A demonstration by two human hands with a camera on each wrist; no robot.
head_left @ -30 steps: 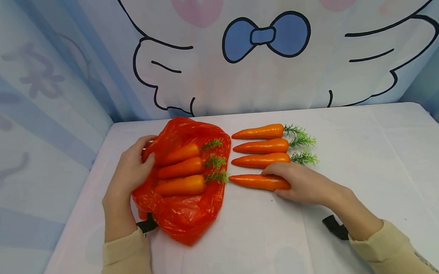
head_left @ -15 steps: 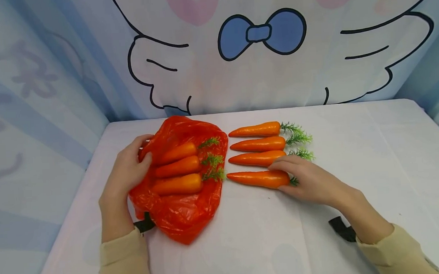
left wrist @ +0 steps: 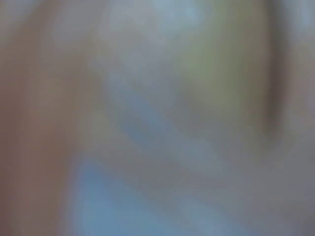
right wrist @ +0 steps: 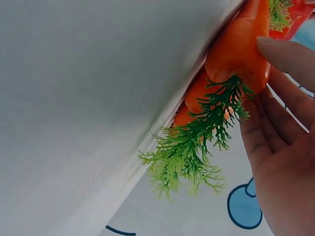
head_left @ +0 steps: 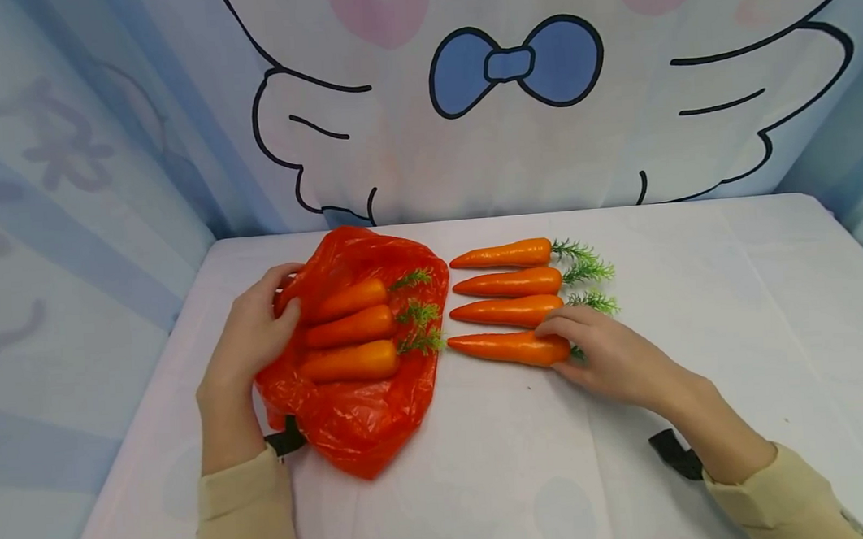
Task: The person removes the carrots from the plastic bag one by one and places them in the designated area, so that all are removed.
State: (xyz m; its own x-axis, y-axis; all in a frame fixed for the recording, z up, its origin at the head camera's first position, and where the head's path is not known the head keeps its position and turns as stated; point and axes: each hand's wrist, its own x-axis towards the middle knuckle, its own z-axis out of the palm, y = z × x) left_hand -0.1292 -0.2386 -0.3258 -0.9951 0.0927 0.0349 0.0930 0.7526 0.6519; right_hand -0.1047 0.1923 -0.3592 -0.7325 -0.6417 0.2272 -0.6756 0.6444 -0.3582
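Note:
My left hand [head_left: 248, 332] grips the left edge of a red plastic bag [head_left: 370, 431], its thumb lying over the film. On the bag lie 3 orange carrots [head_left: 350, 329], side by side, with green tops toward the right. To the right of it, my right hand [head_left: 615, 357] pinches the nearest carrot [head_left: 497, 348] of a row by its thick end. The right wrist view shows the thumb on this carrot's shoulder [right wrist: 238, 54], fingers on the other side, and its feathery green leaves [right wrist: 197, 132] hanging free. The left wrist view is too blurred to read.
Beyond the held carrot, 3 more carrots [head_left: 507, 313] lie parallel on the white tablecloth [head_left: 486, 478], tips pointing left toward the bag. A printed cloth backdrop [head_left: 528, 158] rises behind the table's far edge, and another cloth [head_left: 73, 280] hangs at the left.
My right hand has slid rightward along the carrot toward its leafy end, uncovering more of the orange body. The left hand stays on the bag. The head view has shifted slightly.

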